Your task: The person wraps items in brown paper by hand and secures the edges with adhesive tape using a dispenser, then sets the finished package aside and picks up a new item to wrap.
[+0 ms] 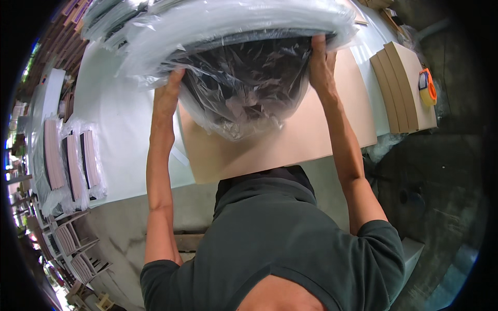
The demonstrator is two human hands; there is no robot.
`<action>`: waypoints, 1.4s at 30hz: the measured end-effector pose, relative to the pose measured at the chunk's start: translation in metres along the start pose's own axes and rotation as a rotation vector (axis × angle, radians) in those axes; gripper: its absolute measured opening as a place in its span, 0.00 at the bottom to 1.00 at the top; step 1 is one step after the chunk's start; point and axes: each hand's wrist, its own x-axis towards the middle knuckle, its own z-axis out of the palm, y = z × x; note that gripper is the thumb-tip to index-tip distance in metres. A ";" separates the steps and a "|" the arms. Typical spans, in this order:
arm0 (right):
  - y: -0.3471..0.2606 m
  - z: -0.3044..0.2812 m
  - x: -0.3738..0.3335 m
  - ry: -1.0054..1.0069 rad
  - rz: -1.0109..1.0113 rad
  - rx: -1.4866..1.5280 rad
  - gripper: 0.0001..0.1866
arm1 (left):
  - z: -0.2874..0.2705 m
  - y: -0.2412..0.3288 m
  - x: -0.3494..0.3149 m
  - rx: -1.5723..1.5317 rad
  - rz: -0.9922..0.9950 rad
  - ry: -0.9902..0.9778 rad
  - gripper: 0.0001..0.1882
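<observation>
A dark, flat-looking piece wrapped in clear plastic film (249, 67) is between my two hands, above the far part of a flat brown cardboard sheet (233, 160). My left hand (168, 93) grips its left side, thumb on the near face and the other fingers mostly hidden. On the opposite side my right hand (322, 67) clasps the upper right edge, thumb pointing up. Loose film hangs in creases at the near end. What exactly the wrapped piece is cannot be told.
The cardboard lies on a pale table (127, 114). At right stand several brown cardboard pieces (397, 88) with an orange and yellow tape roll (428, 88) on them. Plastic-wrapped slabs (72, 160) line the left edge. More film-wrapped pieces (109, 20) lie at the far left.
</observation>
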 end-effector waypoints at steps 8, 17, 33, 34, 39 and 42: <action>0.028 -0.011 0.002 0.065 0.106 0.126 0.40 | -0.005 -0.061 -0.002 -0.197 0.026 -0.109 0.31; 0.074 -0.050 -0.041 -0.101 0.174 -0.091 0.39 | -0.006 -0.123 -0.016 -0.196 -0.132 -0.064 0.33; 0.129 -0.082 0.027 -0.307 0.545 -0.193 0.28 | 0.113 -0.060 0.047 -0.684 -0.398 -0.314 0.26; 0.143 -0.092 0.028 -0.331 0.603 -0.203 0.28 | 0.116 -0.059 0.052 -0.772 -0.449 -0.511 0.26; 0.191 -0.111 0.022 -0.403 0.759 -0.210 0.28 | 0.170 -0.169 0.072 -0.598 -0.752 -0.195 0.16; 0.201 -0.112 0.021 -0.433 0.796 -0.196 0.28 | 0.167 -0.207 0.073 -0.638 -0.820 -0.281 0.16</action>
